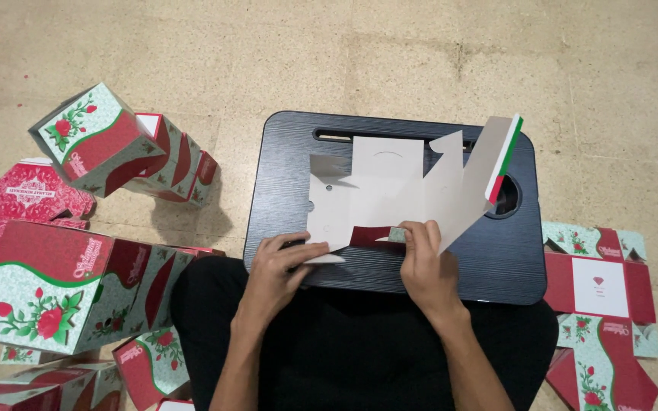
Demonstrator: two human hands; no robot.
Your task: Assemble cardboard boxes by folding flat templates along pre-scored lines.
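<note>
Both hands, left (282, 259) and right (424, 262), pinch a half-folded carton blank (390, 190) on the lap-desk surface (283, 152); folded boxes (100, 141) left, flat blanks (599, 285) right.

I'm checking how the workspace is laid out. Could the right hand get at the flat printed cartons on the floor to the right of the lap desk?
Probably yes. The flat cartons lie just right of the lap desk with nothing between, but the right hand is pressing the unfolded box.

White unfolded carton blank (390, 190), flaps raised, lies printed-side-down on black lap desk (283, 183).
</note>
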